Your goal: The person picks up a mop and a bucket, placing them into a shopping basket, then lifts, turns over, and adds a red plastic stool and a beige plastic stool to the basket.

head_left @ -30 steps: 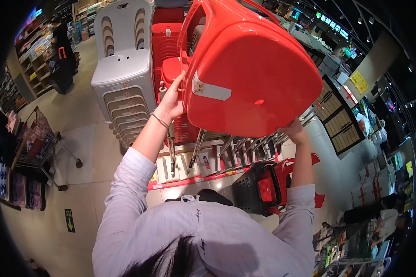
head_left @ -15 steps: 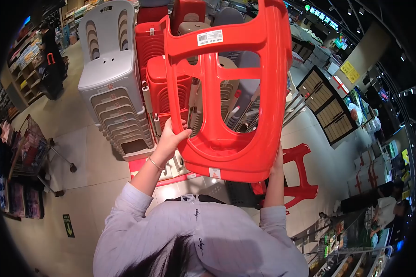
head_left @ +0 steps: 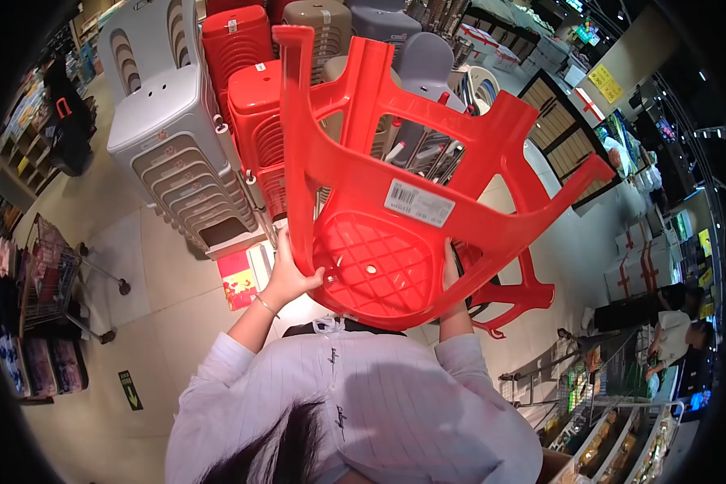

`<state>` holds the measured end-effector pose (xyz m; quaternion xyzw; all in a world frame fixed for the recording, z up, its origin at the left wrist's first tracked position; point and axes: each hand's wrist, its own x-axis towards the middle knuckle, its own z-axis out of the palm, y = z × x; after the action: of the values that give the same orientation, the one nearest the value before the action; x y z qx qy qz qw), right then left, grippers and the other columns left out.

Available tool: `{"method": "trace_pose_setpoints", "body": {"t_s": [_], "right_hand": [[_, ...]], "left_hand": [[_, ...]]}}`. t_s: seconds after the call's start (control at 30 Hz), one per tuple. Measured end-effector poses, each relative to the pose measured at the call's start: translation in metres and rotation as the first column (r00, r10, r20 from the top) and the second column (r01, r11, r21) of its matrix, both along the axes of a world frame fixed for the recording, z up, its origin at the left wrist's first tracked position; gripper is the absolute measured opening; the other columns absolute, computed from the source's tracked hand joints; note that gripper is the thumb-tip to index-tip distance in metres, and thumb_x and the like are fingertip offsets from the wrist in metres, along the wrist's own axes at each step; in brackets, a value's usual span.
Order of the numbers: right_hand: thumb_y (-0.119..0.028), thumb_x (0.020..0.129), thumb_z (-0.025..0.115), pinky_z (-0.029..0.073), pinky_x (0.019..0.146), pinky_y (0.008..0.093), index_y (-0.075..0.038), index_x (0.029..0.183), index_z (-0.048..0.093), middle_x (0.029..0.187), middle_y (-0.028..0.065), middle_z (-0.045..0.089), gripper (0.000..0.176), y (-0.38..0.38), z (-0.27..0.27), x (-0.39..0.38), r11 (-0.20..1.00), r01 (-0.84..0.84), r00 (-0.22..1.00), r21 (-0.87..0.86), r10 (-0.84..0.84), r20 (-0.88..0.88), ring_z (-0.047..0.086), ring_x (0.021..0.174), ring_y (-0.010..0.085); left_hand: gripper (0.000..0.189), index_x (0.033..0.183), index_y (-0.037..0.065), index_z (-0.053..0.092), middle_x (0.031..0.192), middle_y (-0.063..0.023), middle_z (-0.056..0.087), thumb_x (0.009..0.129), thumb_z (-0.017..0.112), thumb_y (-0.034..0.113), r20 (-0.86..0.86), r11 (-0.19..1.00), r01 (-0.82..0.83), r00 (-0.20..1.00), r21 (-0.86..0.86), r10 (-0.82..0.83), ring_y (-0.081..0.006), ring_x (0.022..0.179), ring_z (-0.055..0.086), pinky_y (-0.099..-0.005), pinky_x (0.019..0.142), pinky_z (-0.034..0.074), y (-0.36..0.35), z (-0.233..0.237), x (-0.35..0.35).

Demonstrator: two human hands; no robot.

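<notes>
A red plastic stool [head_left: 427,206] is held upside down in front of my chest, its legs pointing up and outward. The ribbed underside of its seat [head_left: 377,266] faces me, and a white barcode label [head_left: 419,202] is stuck on one crossbar. My left hand [head_left: 289,278] is closed on the stool's left side near the seat, thumb on the inner side. On the opposite side, my right hand [head_left: 452,274] grips the stool, partly hidden behind its frame. Beyond it, the legs of another red stool [head_left: 520,294] show low on the right.
Stacked grey chairs [head_left: 157,105] stand at left, beside stacked red stools [head_left: 254,87] and beige stools [head_left: 319,28]. A shopping cart [head_left: 52,274] is on the left floor. At lower right are a person [head_left: 671,339] and wire carts [head_left: 597,395].
The stool has tipped in my hands, so its legs now point more toward me and its seat underside shows. Both hands keep their hold. The view has shifted slightly.
</notes>
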<state>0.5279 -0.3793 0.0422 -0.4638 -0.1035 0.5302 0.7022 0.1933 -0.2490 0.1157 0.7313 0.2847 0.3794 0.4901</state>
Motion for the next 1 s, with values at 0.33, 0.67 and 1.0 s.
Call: {"method": "trace_pose_setpoints", "body": {"t_s": [0.33, 0.67, 1.0], "right_hand": [[-0.012, 0.086, 0.047, 0.041, 0.091, 0.0376, -0.005, 0.125, 0.038, 0.117, 0.0084, 0.05, 0.041, -0.002, -0.031, 0.039, 0.979, 0.159, 0.977, -0.132, -0.136, 0.166, 0.051, 0.103, 0.0226], [-0.013, 0.088, 0.046, 0.039, 0.088, 0.0309, -0.002, 0.119, 0.046, 0.116, 0.008, 0.053, 0.033, -0.002, -0.067, 0.055, 0.911, 0.376, 0.808, -0.169, -0.233, 0.542, 0.051, 0.102, 0.0196], [-0.01, 0.086, 0.047, 0.044, 0.081, 0.0334, -0.002, 0.119, 0.046, 0.113, 0.0089, 0.054, 0.034, -0.002, -0.019, 0.038, 0.956, 0.152, 0.945, -0.25, -0.066, 0.32, 0.054, 0.096, 0.0196]], "left_hand": [[0.091, 0.126, 0.0, 0.021, 0.119, -0.0176, 0.034, 0.058, 0.078, 0.023, -0.127, 0.98, 0.155, 0.982, 0.122, -0.139, -0.0289, 0.113, 0.037, -0.0365, 0.094, 0.033, -0.03, -0.062, 0.016], [0.076, 0.118, 0.002, 0.036, 0.113, -0.0113, 0.043, 0.058, 0.08, 0.018, -0.117, 0.98, 0.18, 0.979, 0.087, -0.169, -0.0229, 0.104, 0.044, -0.0347, 0.09, 0.037, -0.037, -0.09, 0.02], [0.07, 0.116, 0.002, 0.037, 0.111, -0.0074, 0.048, 0.059, 0.077, 0.008, -0.06, 0.984, 0.129, 0.989, -0.126, -0.137, -0.0162, 0.097, 0.05, -0.029, 0.08, 0.044, -0.025, -0.081, 0.022]]}}
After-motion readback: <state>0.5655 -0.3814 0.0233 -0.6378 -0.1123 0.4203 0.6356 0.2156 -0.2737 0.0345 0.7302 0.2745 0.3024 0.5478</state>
